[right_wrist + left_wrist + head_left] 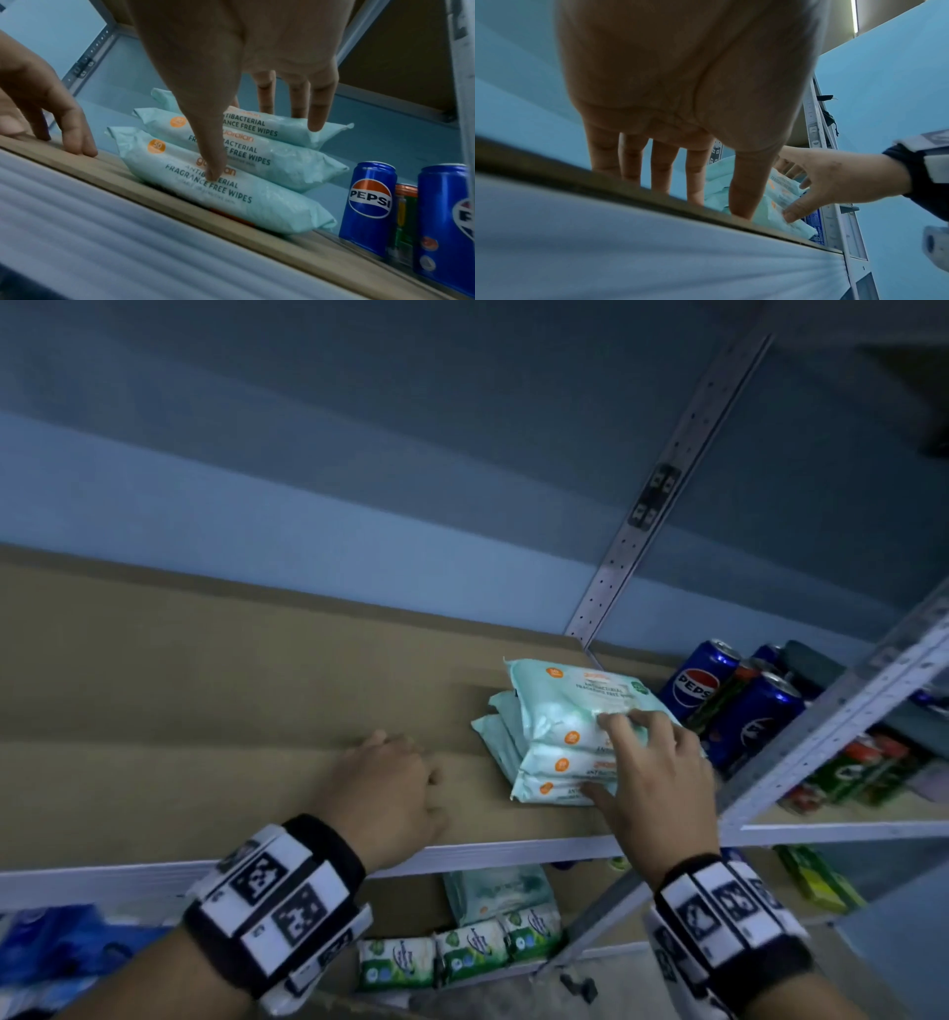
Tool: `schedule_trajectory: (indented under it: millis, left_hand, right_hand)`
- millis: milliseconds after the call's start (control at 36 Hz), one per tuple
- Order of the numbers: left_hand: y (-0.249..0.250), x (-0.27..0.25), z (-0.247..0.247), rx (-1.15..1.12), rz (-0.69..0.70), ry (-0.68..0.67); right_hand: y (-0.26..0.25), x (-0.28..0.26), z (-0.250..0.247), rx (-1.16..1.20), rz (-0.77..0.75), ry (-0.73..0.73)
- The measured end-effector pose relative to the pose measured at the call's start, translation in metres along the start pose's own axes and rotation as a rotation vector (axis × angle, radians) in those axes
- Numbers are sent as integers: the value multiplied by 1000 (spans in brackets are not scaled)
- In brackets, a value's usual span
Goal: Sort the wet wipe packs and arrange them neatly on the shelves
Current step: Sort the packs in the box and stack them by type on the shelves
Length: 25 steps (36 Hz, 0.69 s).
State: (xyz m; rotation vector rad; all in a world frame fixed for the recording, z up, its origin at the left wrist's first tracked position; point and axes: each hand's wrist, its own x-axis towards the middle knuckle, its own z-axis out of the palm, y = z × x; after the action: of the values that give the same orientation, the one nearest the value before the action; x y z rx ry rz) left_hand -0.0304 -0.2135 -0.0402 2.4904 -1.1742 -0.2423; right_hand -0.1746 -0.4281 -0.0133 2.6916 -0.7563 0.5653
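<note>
The wet wipe packs [560, 742] are soft, pillow-shaped pouches of pale mint-green film with crimped end seals. Each carries an orange round badge and dark print reading "ANTIBACTERIAL FRAGRANCE FREE WIPES". The film is glossy and slightly wrinkled. The packs lie in an overlapping, stepped row on the upper shelf [205, 711], near its front edge and toward its right end; the right wrist view shows at least three, each leaning on the one behind.

The right hand [652, 762] rests on the row with fingers spread and nearly straight. Its thumb [216, 162] presses the face of the front pack [218, 182], and the other fingertips touch the rear packs. No finger curls round a pack.

The left hand [385, 783] lies on the bare shelf board just left of the packs, apart from them. Its fingers are relaxed, slightly bent and hold nothing; the fingertips touch the board.

The shelf board is matte tan with a pale metal front rail [462, 857]. Perforated grey steel uprights [647, 505] carry it. Blue Pepsi cans [698, 680] stand upright just right of the packs, with green and orange cans among them. On the lower shelf [400, 901] lie further wipe packs [493, 891], green-and-white packs [462, 952] in a row, and blue packs [56, 952] at the left.
</note>
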Motion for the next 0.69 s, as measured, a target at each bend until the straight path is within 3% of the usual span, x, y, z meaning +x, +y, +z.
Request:
schedule_trajectory:
  millis: [528, 694]
  left_hand:
    - [-8, 6, 3, 20, 37, 24]
    - [-11, 10, 2, 9, 42, 24]
  right_hand:
    - [1, 124, 51, -42, 34, -254]
    - [4, 155, 69, -44, 5, -200]
